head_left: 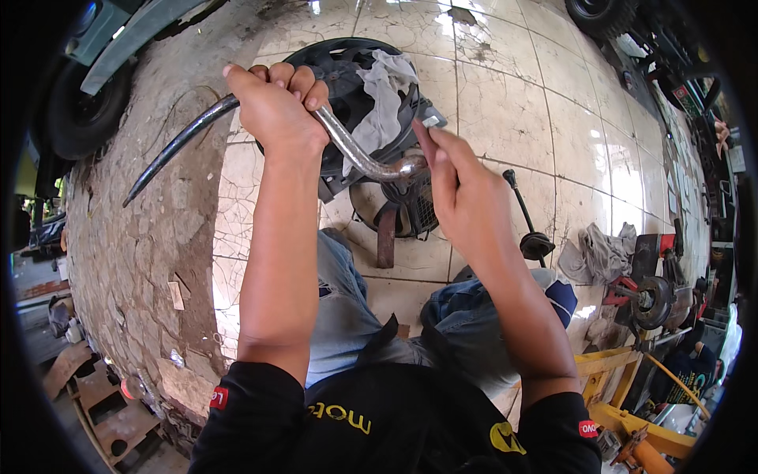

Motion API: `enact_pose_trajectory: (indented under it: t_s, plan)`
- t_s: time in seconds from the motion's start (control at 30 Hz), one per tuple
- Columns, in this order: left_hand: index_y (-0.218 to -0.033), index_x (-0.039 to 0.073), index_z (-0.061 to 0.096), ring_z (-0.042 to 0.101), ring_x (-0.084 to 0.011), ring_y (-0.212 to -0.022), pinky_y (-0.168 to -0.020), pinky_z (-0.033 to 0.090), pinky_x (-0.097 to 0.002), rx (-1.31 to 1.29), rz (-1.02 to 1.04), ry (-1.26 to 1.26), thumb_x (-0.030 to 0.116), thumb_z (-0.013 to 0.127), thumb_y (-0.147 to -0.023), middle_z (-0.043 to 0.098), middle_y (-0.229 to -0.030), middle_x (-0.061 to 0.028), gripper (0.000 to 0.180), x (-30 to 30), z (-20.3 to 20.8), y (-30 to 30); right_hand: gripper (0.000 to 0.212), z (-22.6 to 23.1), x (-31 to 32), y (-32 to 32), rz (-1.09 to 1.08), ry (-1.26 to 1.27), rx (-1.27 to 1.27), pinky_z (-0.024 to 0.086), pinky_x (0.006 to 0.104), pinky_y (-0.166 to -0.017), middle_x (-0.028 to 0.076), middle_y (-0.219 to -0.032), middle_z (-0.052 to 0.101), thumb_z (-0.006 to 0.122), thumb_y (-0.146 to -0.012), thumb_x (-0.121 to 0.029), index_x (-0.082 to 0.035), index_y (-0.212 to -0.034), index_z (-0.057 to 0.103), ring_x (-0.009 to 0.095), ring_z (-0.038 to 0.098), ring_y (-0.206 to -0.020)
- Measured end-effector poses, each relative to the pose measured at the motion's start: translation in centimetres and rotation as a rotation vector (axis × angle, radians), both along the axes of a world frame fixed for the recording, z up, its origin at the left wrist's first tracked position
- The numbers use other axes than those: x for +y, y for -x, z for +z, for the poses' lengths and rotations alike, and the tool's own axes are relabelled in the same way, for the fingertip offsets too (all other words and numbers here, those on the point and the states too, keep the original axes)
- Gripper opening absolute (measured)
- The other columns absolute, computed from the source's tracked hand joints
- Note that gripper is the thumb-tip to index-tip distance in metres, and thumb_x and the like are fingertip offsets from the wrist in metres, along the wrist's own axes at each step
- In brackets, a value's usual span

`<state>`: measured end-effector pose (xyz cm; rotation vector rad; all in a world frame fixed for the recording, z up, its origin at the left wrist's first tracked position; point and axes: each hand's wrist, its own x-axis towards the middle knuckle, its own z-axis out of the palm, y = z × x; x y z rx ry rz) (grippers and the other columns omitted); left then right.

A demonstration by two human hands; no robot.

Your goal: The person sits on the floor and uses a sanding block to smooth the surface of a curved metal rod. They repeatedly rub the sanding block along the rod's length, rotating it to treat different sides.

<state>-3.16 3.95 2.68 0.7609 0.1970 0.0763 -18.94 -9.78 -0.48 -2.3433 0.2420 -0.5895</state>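
One bar (345, 139) (bent), left hand (278, 109) gripping, right hand (471, 186) holding brown strip (425, 142)

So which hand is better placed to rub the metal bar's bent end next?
Probably the right hand: it holds the brown strip near the bent end of the metal bar. The left hand grips the bar farther along, so it seems better placed to steady it.

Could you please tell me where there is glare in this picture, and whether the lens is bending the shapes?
Head view: white glare on the tiled floor, strongest toward the right; small highlights along the curved metal bar in the left hand; strong fisheye bending toward the rim, with dark corners.
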Motion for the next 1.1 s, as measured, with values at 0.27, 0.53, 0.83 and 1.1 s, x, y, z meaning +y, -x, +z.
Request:
enact_pose_trajectory:
  t_s: [0.27, 0.53, 0.83, 1.1]
  plan:
    - [-0.08, 0.016, 0.029, 0.026, -0.0107, -0.05, -0.041, 0.023, -0.0266, -0.035, -0.025, -0.023, 0.044, 0.034, -0.101, 0.027, -0.06, 0.0024, 0.035, 0.1, 0.3, 0.6, 0.024, -0.6, -0.1, 0.5, 0.013, 0.038, 0.025, 0.053, 0.045, -0.057, 0.019, -0.077, 0.068, 0.057, -0.093, -0.013, -0.009, -0.115, 0.064, 0.038, 0.068, -0.069]
    - [-0.081, 0.015, 0.028, 0.026, -0.0118, -0.05, -0.042, 0.023, -0.0284, -0.051, -0.012, -0.056, 0.048, 0.034, -0.101, 0.027, -0.061, 0.0012, 0.039, 0.2, 0.5, 0.6, 0.026, -1.3, -0.2, -0.3, -0.014, 0.208, -0.044, 0.054, 0.0443, -0.056, 0.018, -0.078, 0.068, 0.06, -0.09, -0.014, -0.009, -0.115, 0.064, 0.037, 0.067, -0.067]
    - [-0.079, 0.017, 0.031, 0.025, -0.0097, -0.049, -0.042, 0.023, -0.026, -0.037, -0.026, -0.01, 0.039, 0.038, -0.1, 0.029, -0.06, 0.0033, 0.031, -0.5, 1.2, 1.7, 0.032, -1.2, -0.2, 0.7, 0.007, 0.206, -0.008, 0.054, 0.0448, -0.057, 0.018, -0.084, 0.069, 0.061, -0.09, -0.015, -0.011, -0.122, 0.062, 0.036, 0.068, -0.069]
    - [-0.08, 0.015, 0.029, 0.026, -0.012, -0.049, -0.041, 0.022, -0.0294, -0.08, -0.081, -0.058, 0.051, 0.035, -0.101, 0.027, -0.06, 0.0019, 0.042, -0.3, 0.7, 1.5, 0.028, -0.3, -0.8, 0.8, 0.055, 0.147, 0.047, 0.054, 0.0466, -0.063, 0.018, -0.088, 0.069, 0.059, -0.092, -0.014, -0.01, -0.12, 0.062, 0.039, 0.068, -0.077]
